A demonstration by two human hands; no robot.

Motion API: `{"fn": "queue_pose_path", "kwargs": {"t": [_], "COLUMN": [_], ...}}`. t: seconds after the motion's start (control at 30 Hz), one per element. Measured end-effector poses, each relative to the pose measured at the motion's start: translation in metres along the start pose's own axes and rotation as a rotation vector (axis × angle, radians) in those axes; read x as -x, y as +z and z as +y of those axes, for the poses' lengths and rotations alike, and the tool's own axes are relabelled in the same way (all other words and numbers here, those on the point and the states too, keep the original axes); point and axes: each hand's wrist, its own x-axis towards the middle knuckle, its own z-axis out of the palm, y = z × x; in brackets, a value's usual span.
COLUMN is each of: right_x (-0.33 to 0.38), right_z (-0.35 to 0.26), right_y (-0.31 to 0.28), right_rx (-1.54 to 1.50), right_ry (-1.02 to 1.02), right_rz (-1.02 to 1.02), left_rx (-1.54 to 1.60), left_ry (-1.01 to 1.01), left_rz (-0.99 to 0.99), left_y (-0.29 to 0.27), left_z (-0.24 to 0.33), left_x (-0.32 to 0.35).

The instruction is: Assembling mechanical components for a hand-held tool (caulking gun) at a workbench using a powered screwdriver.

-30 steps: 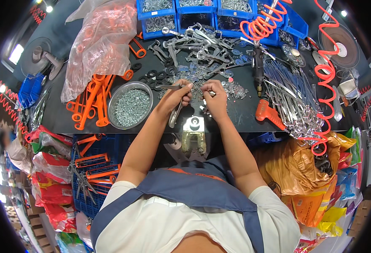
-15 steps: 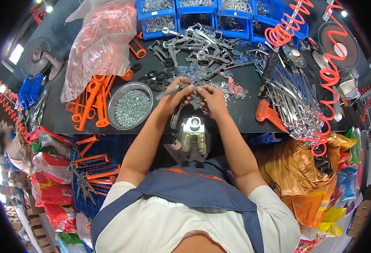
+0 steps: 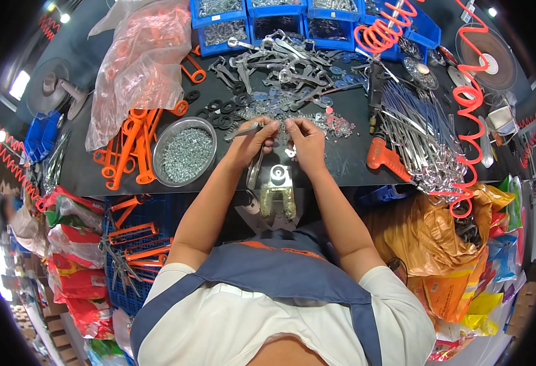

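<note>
1. Centre of the frame: the left hand (image 3: 251,141) is pinched around a slim grey metal blade piece (image 3: 255,165), which runs down from the fingers toward the bench edge.
2. The right hand (image 3: 304,141) sits just beside it, fingertips closed on something tiny; what it is I cannot tell from up here.
3. Directly below both hands, a small metal press fixture with a round silver top (image 3: 278,183) stands at the black workbench (image 3: 353,160) front edge.
4. Left of centre, a round steel bowl full of small silver screws (image 3: 184,152) lies beside orange plastic handles (image 3: 128,145).
5. Just above the hands, loose grey metal parts (image 3: 280,61) are scattered.
6. Right of centre, an orange-handled air tool (image 3: 385,157) rests on the bench.
</note>
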Motion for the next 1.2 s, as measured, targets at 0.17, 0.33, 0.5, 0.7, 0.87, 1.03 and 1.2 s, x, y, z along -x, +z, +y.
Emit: {"fn": "queue_pose_path", "kwargs": {"t": [0.17, 0.33, 0.5, 0.7, 0.87, 1.03, 1.2], "right_x": [-0.015, 0.018, 0.038, 0.034, 0.077, 0.08, 0.087], "right_z": [-0.005, -0.003, 0.022, -0.028, -0.056, -0.045, -0.05], "right_y": [-0.047, -0.104, -0.092, -0.043, 0.011, 0.029, 0.033], "right_rx": [0.098, 0.195, 0.123, 0.099, 0.27, 0.25, 0.33], "right_ry": [-0.021, 0.071, 0.247, -0.012, -0.359, -0.463, -0.433], "right_rz": [0.123, 0.167, 0.039, 0.006, -0.133, -0.124, -0.184], "left_rx": [-0.346, -0.255, 0.071, -0.202, -0.095, -0.172, -0.282], "left_ry": [0.069, 0.157, 0.072, 0.256, 0.294, 0.337, 0.359], "left_rz": [0.028, -0.037, -0.003, 0.095, 0.158, 0.224, 0.253], "left_y": [-0.014, -0.017, -0.014, 0.006, 0.02, 0.018, 0.01], "left_z": [-0.01, 0.015, 0.027, 0.005, -0.005, -0.002, -0.005], "left_x": [-0.01, 0.01, 0.039, 0.09, 0.109, 0.116, 0.121]}}
